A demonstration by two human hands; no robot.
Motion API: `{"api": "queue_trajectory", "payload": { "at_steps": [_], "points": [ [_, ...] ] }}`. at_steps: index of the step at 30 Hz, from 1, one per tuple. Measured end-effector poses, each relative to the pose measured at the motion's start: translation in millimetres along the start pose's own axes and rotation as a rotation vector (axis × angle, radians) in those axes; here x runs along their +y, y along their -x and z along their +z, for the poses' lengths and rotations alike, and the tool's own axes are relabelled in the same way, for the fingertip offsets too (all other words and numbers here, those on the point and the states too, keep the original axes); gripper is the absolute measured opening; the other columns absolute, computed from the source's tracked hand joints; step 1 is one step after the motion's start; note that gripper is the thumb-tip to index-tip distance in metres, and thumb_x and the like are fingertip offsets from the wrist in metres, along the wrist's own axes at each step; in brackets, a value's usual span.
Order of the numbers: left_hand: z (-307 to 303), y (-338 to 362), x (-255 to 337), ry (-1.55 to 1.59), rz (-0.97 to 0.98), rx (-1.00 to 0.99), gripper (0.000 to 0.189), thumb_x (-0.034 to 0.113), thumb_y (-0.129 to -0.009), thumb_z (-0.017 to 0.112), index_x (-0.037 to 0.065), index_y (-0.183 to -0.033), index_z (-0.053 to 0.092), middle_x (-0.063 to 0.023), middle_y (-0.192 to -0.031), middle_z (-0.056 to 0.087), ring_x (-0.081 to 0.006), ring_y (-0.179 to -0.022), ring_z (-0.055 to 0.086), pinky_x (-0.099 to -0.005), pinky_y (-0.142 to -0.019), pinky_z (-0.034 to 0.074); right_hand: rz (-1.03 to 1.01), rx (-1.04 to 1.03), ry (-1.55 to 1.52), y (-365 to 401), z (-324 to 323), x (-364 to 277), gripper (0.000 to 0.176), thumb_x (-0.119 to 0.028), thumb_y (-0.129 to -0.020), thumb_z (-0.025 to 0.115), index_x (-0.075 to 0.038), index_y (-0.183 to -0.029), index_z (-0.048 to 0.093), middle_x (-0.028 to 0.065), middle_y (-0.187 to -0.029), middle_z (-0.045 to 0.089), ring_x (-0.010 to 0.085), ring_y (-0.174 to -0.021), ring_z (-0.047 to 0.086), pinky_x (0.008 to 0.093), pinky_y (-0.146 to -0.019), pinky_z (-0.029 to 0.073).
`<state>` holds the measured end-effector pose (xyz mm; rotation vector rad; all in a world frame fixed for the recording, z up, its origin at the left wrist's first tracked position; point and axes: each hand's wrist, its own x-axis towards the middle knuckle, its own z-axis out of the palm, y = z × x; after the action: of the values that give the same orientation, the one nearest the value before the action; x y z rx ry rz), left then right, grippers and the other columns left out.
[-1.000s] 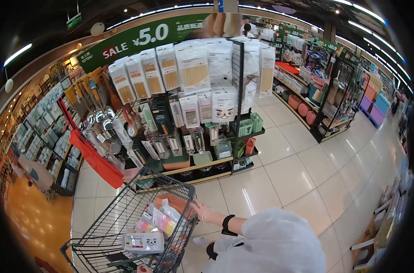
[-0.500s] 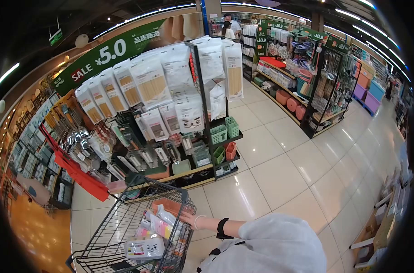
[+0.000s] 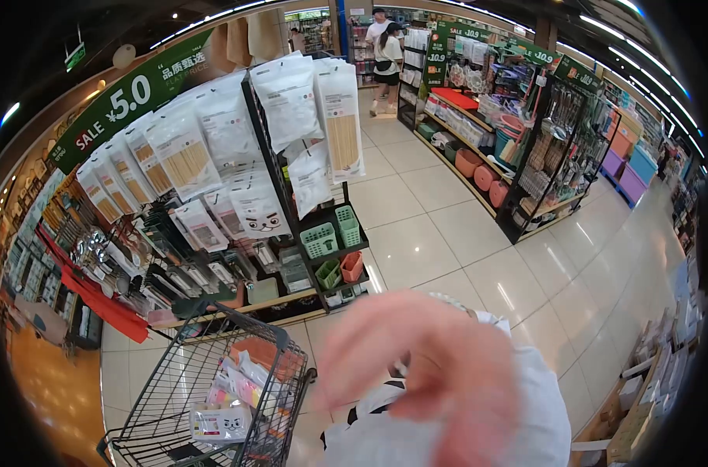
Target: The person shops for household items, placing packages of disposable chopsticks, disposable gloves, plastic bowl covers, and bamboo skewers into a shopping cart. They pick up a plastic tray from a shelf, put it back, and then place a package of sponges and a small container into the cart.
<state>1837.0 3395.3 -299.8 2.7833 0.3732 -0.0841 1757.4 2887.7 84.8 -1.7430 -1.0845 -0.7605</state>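
Observation:
My right hand (image 3: 424,366) is raised close to the camera, large and blurred, in front of my white sleeve. Its fingers look curved, but the blur hides whether they hold anything. At its left stands a dark wire shopping cart (image 3: 163,379). Inside the cart lie a white pack with a printed cartoon face (image 3: 220,423), pink and white packages (image 3: 241,380) and an orange-brown container (image 3: 258,352). My left hand is out of the picture.
A shelf rack with hanging bags of wooden sticks (image 3: 184,153) and green baskets (image 3: 319,240) stands beyond the cart. Another goods rack (image 3: 552,148) is at the right. Two people (image 3: 386,58) are in the far aisle. Boxes (image 3: 638,389) line the lower right.
My right hand has left the cart's side and come up toward the camera. The view has shifted, so the rack and cart now appear farther left. The people in back show more fully.

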Motion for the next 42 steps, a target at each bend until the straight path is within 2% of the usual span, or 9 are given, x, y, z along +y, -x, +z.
{"api": "queue_trajectory", "payload": {
  "at_steps": [4, 9, 10, 12, 14, 18, 20, 34, 42],
  "points": [
    [3.5, 34.5, 33.4, 0.056, -0.028, -0.003, 0.036, 0.031, -0.081, 0.052, -0.001, -0.092, 0.062, -0.0204, -0.093, 0.061, -0.0354, -0.084, 0.058, -0.0386, -0.074, 0.045, -0.201, 0.085, -0.182, -6.8, -11.7, -25.0, 0.035, -0.001, -0.079, 0.046, 0.002, -0.113, 0.051, 0.018, -0.121, 0.046, 0.0304, -0.103, 0.049, 0.0353, -0.083, 0.039],
    [22.2, 68.4, 50.1, 0.125, 0.027, 0.074, 0.034, 0.03, -0.081, 0.051, -0.002, -0.088, 0.062, -0.0227, -0.086, 0.061, -0.0355, -0.08, 0.058, -0.039, -0.071, 0.044, -0.297, 0.174, -0.297, -3.3, -13.2, -31.2, 0.031, -0.003, -0.08, 0.047, 0.001, -0.11, 0.053, 0.0168, -0.118, 0.048, 0.0288, -0.1, 0.05, 0.0338, -0.08, 0.04],
    [43.9, 63.7, 27.9, -0.021, 0.055, 0.057, 0.032, 0.027, -0.079, 0.052, -0.003, -0.084, 0.062, -0.0216, -0.08, 0.062, -0.0351, -0.074, 0.059, -0.0387, -0.067, 0.045, -0.305, 0.184, -0.316, -2.3, -13.3, -33.9, 0.03, -0.003, -0.08, 0.047, 0.001, -0.109, 0.053, 0.0166, -0.118, 0.049, 0.0285, -0.099, 0.05, 0.0335, -0.08, 0.04],
    [45.9, 76.0, 53.3, 0.042, -0.08, 0.08, 0.018, 0.019, -0.077, 0.055, 0.001, -0.071, 0.058, -0.0129, -0.062, 0.057, -0.0298, -0.058, 0.057, -0.0382, -0.053, 0.044, -0.329, 0.197, -0.337, 0.1, -13.4, -41.9, 0.029, -0.004, -0.08, 0.047, 0.0, -0.108, 0.054, 0.0162, -0.116, 0.049, 0.0279, -0.098, 0.05, 0.0328, -0.079, 0.04],
    [52.6, 91.6, 62.3, 0.031, 0.0, 0.181, 0.021, 0.022, -0.079, 0.055, 0.003, -0.069, 0.057, -0.0104, -0.06, 0.056, -0.0278, -0.055, 0.056, -0.0372, -0.05, 0.042, -0.336, 0.223, -0.356, 4.3, -13.3, -48.8, 0.028, -0.005, -0.08, 0.048, 0.0, -0.107, 0.054, 0.0157, -0.115, 0.05, 0.0272, -0.097, 0.05, 0.0322, -0.078, 0.04],
    [47.2, 119.9, 90.6, 0.051, -0.009, 0.074, 0.021, 0.02, -0.079, 0.055, 0.002, -0.068, 0.057, -0.0098, -0.054, 0.053, -0.0275, -0.051, 0.054, -0.0382, -0.049, 0.041, -0.366, 0.248, -0.366, 9.8, -14.6, -69.4, 0.025, -0.007, -0.081, 0.049, -0.001, -0.104, 0.056, 0.0148, -0.112, 0.052, 0.026, -0.094, 0.051, 0.031, -0.075, 0.041],
    [57.4, 130.2, 92.9, 0.086, 0.069, 0.151, 0.019, 0.019, -0.077, 0.055, 0.002, -0.068, 0.058, -0.0101, -0.054, 0.054, -0.0269, -0.05, 0.054, -0.0377, -0.048, 0.041, -0.387, 0.244, -0.364, 9.8, -18.2, -82.3, 0.024, -0.007, -0.081, 0.049, -0.001, -0.103, 0.056, 0.0144, -0.111, 0.052, 0.0253, -0.093, 0.051, 0.0304, -0.074, 0.041],
    [61.0, 222.4, 153.5, 0.115, 0.126, 0.005, 0.017, 0.019, -0.076, 0.056, 0.003, -0.073, 0.061, -0.0092, -0.06, 0.058, -0.0261, -0.056, 0.057, -0.0376, -0.053, 0.044, -0.39, 0.299, -0.267, 29.3, -45.0, -182.9, 0.017, -0.013, -0.083, 0.052, -0.003, -0.094, 0.061, 0.0112, -0.102, 0.058, 0.0209, -0.085, 0.052, 0.0262, -0.066, 0.042],
    [71.3, 261.6, 179.7, 0.048, 0.208, 0.076, 0.02, 0.021, -0.078, 0.054, 0.004, -0.073, 0.061, -0.0098, -0.06, 0.059, -0.0263, -0.057, 0.058, -0.0378, -0.053, 0.045, -0.354, 0.346, -0.195, 49.8, -58.4, -222.9, 0.016, -0.016, -0.084, 0.054, -0.005, -0.088, 0.063, 0.0094, -0.097, 0.061, 0.0184, -0.08, 0.053, 0.0238, -0.062, 0.043]
  ]
}}
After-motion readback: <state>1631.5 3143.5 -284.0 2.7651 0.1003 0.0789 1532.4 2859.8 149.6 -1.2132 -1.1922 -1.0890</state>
